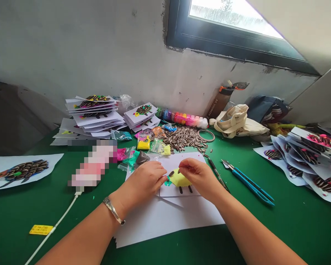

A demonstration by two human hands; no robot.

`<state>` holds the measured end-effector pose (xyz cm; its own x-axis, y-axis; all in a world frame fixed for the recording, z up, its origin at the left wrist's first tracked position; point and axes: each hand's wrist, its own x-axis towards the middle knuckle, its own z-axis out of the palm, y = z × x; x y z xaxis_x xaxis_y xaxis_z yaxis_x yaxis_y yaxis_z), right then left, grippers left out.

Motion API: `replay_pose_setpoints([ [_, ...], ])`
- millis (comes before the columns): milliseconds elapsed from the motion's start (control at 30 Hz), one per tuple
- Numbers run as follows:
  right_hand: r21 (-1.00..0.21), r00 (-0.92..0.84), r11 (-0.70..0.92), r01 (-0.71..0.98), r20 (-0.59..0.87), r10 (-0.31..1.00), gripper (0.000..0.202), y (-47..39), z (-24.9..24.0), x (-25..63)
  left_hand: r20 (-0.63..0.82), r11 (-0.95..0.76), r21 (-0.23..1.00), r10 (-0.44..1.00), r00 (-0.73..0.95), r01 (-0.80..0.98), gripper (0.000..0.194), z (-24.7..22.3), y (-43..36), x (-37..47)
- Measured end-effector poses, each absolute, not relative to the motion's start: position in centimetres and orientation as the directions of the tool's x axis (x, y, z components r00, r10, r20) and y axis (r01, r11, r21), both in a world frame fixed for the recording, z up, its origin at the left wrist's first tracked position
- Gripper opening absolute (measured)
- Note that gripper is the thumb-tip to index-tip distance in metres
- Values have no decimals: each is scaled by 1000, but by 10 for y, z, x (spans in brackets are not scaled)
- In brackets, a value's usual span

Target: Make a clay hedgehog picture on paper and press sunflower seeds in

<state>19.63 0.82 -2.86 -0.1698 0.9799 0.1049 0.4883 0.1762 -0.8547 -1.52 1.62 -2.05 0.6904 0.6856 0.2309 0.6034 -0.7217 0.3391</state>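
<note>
A white card (pixel 169 190) lies on larger white sheets (pixel 165 217) in front of me. On it is a flat yellow clay body (pixel 181 179) with two dark legs below and a turquoise clay piece (pixel 167 181) at its left end. My left hand (pixel 147 178) rests at the card's left side, fingertips together by the turquoise piece; anything between them is too small to tell. My right hand (pixel 200 176) pinches a dark sunflower seed (pixel 179 171) at the top of the yellow body. Another seed (pixel 171 173) sits just left of it.
Loose seeds (pixel 183 138) and clay bags (pixel 143 142) lie behind the card. A pen (pixel 216 171) and blue tweezers (pixel 251 184) are right. Stacked cards stand left (pixel 99 123) and right (pixel 306 158); a white cable (pixel 63 215) crosses the left.
</note>
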Motion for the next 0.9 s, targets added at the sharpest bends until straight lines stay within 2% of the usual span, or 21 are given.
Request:
replay_pose_setpoints([
  [433, -857, -309, 174, 484, 18, 951, 20, 9, -35, 194, 199, -731, 354, 668, 717, 583, 29, -18, 15, -14],
  [700, -698, -355, 335, 632, 123, 927, 21, 8, -35, 192, 158, -731, 368, 658, 736, 575, 29, -18, 15, -12],
  [900, -600, -433, 448, 662, 181, 883, 22, 9, -41, 192, 91, -725, 323, 663, 743, 608, 25, -17, 14, -12],
])
